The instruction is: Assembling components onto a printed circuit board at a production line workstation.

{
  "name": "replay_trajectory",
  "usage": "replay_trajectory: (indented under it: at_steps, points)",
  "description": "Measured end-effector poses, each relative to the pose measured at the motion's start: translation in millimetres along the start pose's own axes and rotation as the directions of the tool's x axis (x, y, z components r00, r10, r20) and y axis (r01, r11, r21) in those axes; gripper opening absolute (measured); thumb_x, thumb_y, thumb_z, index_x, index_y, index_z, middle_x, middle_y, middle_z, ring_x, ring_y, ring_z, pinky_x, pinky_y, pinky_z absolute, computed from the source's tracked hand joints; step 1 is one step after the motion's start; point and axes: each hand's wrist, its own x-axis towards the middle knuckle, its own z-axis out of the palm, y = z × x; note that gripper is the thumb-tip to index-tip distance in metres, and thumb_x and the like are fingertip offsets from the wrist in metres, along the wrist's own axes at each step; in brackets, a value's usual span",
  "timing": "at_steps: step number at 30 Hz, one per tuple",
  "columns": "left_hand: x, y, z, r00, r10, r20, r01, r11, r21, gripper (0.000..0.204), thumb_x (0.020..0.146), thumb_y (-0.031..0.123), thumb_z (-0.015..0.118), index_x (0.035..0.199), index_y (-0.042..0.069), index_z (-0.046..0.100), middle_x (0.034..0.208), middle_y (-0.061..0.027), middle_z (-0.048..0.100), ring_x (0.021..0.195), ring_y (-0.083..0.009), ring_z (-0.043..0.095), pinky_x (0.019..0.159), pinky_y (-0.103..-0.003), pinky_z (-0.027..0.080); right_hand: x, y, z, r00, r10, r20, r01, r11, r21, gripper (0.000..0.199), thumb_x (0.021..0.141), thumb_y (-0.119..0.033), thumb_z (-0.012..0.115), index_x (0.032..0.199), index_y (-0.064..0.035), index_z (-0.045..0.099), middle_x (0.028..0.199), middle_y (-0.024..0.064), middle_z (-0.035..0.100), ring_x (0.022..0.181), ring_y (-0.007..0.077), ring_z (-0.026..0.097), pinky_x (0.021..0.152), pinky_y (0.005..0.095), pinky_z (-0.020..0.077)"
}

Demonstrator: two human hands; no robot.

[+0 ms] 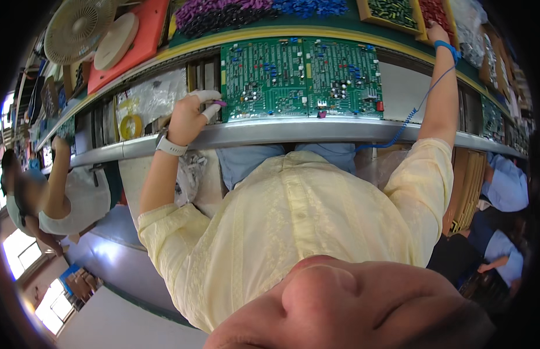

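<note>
My left hand (pixel 190 119), with white covers on its fingers, is closed in a pinch on a small purple component (pixel 220 103). It is at the left edge of a green circuit board (pixel 263 81) populated with many small parts. A second green board (pixel 343 78) lies against that one on the right. My right hand (pixel 437 32) reaches to the far right, into a yellow-edged bin of red components (pixel 434 13). Its fingers look curled; whatever they hold is too small to make out. A blue wrist strap (pixel 448 51) circles my right wrist.
A bin of green components (pixel 392 13) adjoins the red one. Purple, black and blue component piles (pixel 223 14) lie along the far shelf. The strap's coiled cord (pixel 405 125) hangs to the metal rail (pixel 264 131). Yellow tape (pixel 131 126) and a fan (pixel 78 29) are left; co-workers sit both sides.
</note>
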Motion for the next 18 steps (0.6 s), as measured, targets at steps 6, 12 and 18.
replay_trajectory:
  at_steps: [6, 12, 18]
  points:
    - [9.8, 0.8, 16.7, 0.987, 0.145, 0.066, -0.149, 0.986, 0.072, 0.013, 0.072, 0.008, 0.065, 0.084, 0.005, 0.064, 0.077, -0.0126, 0.061, 0.074, -0.0285, 0.058, 0.069, -0.034, 0.045, -23.9, 2.0, -12.5, 1.000, 0.007, -0.012, -0.007, 1.000, 0.017, 0.045, 0.082, -0.028, 0.052, 0.123, -0.0110, 0.046, 0.117, 0.0201, 0.052, 0.106, 0.0373, 0.050, 0.089, 0.0453, 0.0412]
    - [11.4, -5.8, 17.8, 0.974, 0.194, 0.120, -0.201, 0.978, 0.051, 0.013, 0.071, 0.007, 0.064, 0.084, 0.005, 0.064, 0.080, -0.0121, 0.062, 0.076, -0.0280, 0.058, 0.070, -0.034, 0.046, -23.8, 32.6, -13.0, 0.995, 0.022, -0.094, -0.016, 0.998, 0.064, 0.042, 0.082, -0.030, 0.052, 0.118, -0.0084, 0.049, 0.115, 0.0216, 0.052, 0.107, 0.0394, 0.049, 0.089, 0.0474, 0.0408]
    - [9.5, -4.3, 21.8, 0.962, 0.251, 0.108, -0.256, 0.966, 0.038, 0.013, 0.070, 0.006, 0.064, 0.083, 0.005, 0.063, 0.082, -0.0110, 0.063, 0.079, -0.0274, 0.059, 0.073, -0.033, 0.046, -24.4, 40.9, -4.9, 0.976, 0.138, -0.171, -0.103, 0.974, 0.202, 0.044, 0.082, -0.033, 0.048, 0.120, -0.0103, 0.047, 0.114, 0.0236, 0.053, 0.105, 0.0396, 0.050, 0.088, 0.0473, 0.0407]
